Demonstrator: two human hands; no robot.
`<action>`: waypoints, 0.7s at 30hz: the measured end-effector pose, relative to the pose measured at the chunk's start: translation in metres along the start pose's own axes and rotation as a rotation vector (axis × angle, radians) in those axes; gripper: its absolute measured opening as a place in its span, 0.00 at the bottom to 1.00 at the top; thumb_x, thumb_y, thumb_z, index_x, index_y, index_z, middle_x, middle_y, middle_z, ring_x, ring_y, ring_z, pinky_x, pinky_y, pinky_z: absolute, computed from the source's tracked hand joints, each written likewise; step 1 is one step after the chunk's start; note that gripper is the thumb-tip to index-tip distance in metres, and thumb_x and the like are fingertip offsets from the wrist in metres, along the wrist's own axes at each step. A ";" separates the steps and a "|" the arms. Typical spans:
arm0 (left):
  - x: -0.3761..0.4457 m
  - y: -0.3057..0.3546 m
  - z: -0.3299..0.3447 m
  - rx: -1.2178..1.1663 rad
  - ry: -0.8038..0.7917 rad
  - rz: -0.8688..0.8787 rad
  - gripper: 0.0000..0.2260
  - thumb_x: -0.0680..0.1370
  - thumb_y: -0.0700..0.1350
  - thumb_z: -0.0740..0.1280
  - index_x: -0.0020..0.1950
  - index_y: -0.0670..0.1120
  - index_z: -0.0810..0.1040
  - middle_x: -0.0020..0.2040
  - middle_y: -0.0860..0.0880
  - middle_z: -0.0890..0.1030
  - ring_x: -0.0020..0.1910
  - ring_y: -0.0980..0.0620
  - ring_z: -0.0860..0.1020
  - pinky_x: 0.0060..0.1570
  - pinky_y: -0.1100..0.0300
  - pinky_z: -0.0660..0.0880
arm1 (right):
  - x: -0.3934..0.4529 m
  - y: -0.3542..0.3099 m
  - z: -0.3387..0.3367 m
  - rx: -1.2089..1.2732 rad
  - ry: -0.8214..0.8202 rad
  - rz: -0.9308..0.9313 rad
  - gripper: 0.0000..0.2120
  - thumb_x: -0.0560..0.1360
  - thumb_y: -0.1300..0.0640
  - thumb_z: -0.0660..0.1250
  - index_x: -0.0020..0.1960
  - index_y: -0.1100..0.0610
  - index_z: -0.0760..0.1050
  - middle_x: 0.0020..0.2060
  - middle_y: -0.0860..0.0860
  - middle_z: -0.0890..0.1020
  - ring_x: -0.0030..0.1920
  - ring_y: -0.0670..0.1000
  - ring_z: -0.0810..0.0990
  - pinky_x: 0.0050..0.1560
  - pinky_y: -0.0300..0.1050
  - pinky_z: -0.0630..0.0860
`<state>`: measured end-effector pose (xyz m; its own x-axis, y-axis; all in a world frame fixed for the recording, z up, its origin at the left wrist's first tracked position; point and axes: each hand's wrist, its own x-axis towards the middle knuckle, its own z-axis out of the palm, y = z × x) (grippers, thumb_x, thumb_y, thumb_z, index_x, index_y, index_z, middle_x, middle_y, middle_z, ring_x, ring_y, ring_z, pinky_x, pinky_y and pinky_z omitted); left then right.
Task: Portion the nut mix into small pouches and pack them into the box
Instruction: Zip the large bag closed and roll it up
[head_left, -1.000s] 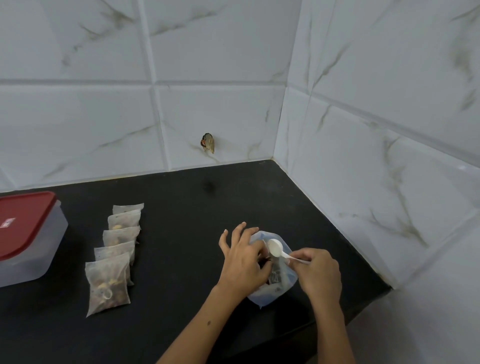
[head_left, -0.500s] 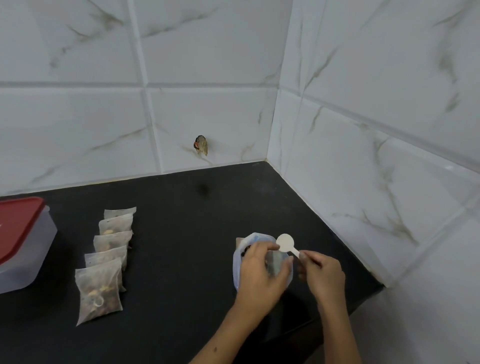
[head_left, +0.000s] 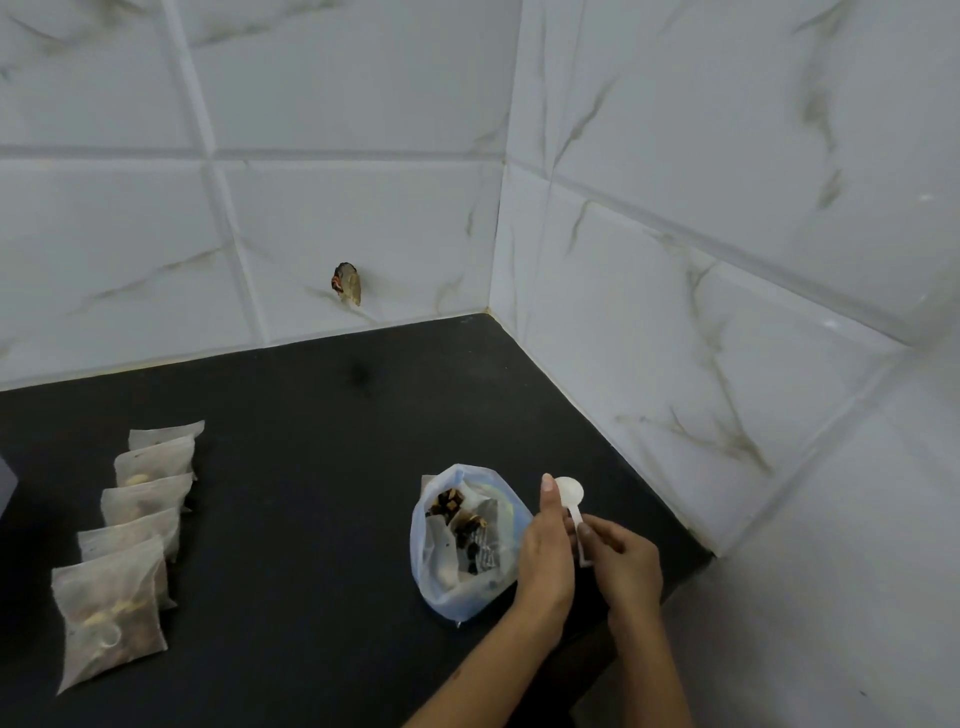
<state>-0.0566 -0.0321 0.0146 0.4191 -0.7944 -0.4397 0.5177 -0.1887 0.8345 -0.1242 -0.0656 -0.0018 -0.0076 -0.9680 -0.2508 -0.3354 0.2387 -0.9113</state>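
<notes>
my right hand (head_left: 626, 564) pinches the spoon (head_left: 571, 501) handle, bowl pointing away; the nut bag (head_left: 457, 540) lies just left, beside my loosely curled left hand (head_left: 545, 551).

home kitchen corner (marble-look tiles (head_left: 363, 234), black counter (head_left: 311, 467))

Matt black counter (head_left: 291, 467), glossy marbled wall tiles (head_left: 363, 218), translucent plastic bag (head_left: 467, 540), white plastic spoon (head_left: 571, 493)
</notes>
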 end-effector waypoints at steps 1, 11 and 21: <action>0.001 -0.002 0.001 0.004 0.006 0.001 0.21 0.80 0.64 0.51 0.41 0.52 0.74 0.42 0.51 0.80 0.45 0.55 0.78 0.47 0.61 0.73 | 0.002 0.002 0.000 -0.054 0.018 -0.027 0.10 0.76 0.60 0.67 0.56 0.57 0.80 0.49 0.52 0.83 0.47 0.48 0.78 0.50 0.43 0.72; 0.016 -0.009 0.003 0.088 0.039 -0.066 0.23 0.79 0.66 0.51 0.49 0.48 0.73 0.43 0.53 0.77 0.49 0.53 0.78 0.54 0.58 0.73 | 0.016 0.012 0.014 -0.296 0.105 -0.098 0.07 0.75 0.59 0.69 0.52 0.56 0.82 0.46 0.51 0.84 0.42 0.46 0.77 0.38 0.37 0.68; -0.021 0.047 -0.063 0.500 0.298 0.670 0.03 0.78 0.48 0.67 0.49 0.52 0.80 0.44 0.57 0.82 0.47 0.62 0.80 0.46 0.66 0.77 | 0.006 -0.025 0.024 -0.402 0.233 -0.217 0.11 0.76 0.57 0.67 0.57 0.57 0.79 0.51 0.54 0.82 0.51 0.52 0.78 0.43 0.39 0.69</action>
<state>0.0066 0.0119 0.0423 0.7299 -0.6586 0.1831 -0.2632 -0.0235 0.9645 -0.0928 -0.0760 0.0115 -0.0915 -0.9945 0.0514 -0.6882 0.0258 -0.7251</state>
